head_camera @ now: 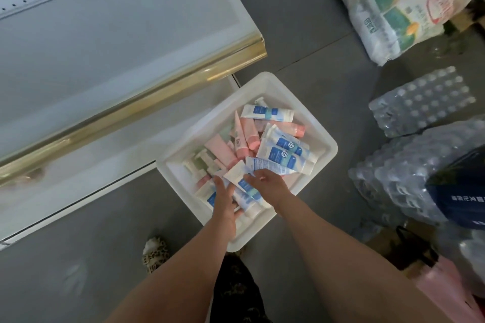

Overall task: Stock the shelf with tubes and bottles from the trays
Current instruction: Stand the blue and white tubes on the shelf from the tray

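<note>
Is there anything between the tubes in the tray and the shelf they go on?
Nothing visible. The shelf sits bare just left of the tray; both hands are already on the white-and-blue tubes.

My arms are bare from well above the elbow down to both hands: no sleeves in view, no watch, no bracelet, no rings that I can make out on my left hand [225, 202] or my right hand [267, 185]. Below my arms I wear dark trousers [236, 294] with a mottled, leopard-like pattern. On my foot is a leopard-print slipper [154, 253], tan with dark spots, with a pale toe end
</note>
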